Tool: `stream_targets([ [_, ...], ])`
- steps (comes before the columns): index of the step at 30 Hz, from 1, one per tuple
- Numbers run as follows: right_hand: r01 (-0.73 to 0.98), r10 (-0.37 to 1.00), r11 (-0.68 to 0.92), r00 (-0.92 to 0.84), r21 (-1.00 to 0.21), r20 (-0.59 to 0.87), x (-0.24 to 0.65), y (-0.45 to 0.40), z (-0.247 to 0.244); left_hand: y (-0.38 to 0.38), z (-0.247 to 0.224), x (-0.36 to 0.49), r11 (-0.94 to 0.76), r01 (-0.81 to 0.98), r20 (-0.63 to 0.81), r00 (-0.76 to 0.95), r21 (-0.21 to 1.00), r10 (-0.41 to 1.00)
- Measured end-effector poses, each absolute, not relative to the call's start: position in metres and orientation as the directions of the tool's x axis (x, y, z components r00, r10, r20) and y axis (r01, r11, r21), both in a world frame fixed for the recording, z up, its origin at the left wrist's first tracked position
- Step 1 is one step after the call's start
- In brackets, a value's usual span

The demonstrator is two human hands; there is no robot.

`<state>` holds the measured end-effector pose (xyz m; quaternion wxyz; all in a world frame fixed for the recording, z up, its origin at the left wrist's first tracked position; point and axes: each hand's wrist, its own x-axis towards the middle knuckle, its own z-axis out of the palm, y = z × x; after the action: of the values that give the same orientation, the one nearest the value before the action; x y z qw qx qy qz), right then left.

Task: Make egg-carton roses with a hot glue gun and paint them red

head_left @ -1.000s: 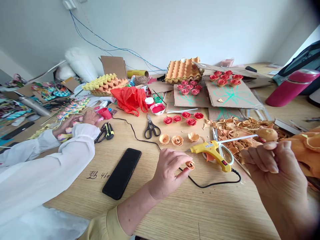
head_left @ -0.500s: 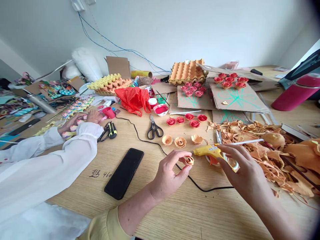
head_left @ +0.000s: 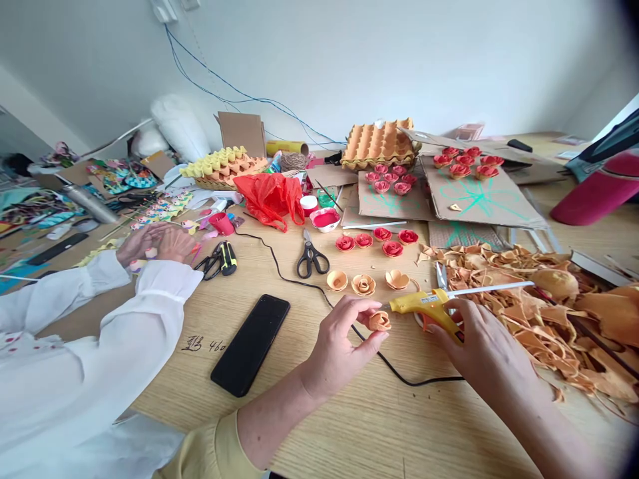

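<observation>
The left hand (head_left: 339, 346) pinches a small paper rose (head_left: 379, 321) just beside the glue gun (head_left: 424, 307), which the right hand (head_left: 479, 346) closes on, so gluing seems next, calling for nozzle on rose.

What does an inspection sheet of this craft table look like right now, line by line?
Surface: wooden table, pale grain, handwriting near the black phone.
Job's things: small orange paper rose pinched in the left hand; yellow glue gun gripped by the right hand, nozzle pointing at the rose.
Clutter: three unpainted roses, four red roses, black scissors, orange scrap pile, red plastic bag, egg trays.
Grippers: both hands occupied.
Cables: black cord trailing from the gun; blue wires on the wall.
Surroundings: another person's white sleeve at left, their hands over colourful pieces.
</observation>
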<state>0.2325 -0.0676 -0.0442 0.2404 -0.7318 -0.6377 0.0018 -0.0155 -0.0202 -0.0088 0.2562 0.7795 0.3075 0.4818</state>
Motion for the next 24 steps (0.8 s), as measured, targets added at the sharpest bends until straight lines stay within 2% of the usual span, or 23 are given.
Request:
stream_targets([
  [9, 0.958, 0.940, -0.070, 0.157, -0.278, 0.304, 0.2364, -0.0685, -0.0495, -0.0195, -0.0092, -0.0148, -0.657, 0.216, 0.568, 0.356, 0.722, 0.742],
  [16, 0.940, 0.943, -0.065, 0.168, -0.335, 0.288, 0.2401, -0.0679, -0.0526, -0.0180, -0.0128, -0.0155, -0.493, 0.168, 0.404, 0.382, 0.854, 0.831],
  [21, 0.929, 0.946, -0.089, 0.192, -0.360, 0.260, 0.2403, -0.0659, -0.0486, -0.0175, -0.0107, -0.0147, -0.633, 0.135, 0.532, 0.425, 0.763, 0.732],
  [24, 0.901, 0.943, -0.094, 0.217, -0.423, 0.253, 0.2401, -0.0647, -0.0441, -0.0196, -0.0088, -0.0146, -0.663, 0.136, 0.558, 0.432, 0.736, 0.708],
])
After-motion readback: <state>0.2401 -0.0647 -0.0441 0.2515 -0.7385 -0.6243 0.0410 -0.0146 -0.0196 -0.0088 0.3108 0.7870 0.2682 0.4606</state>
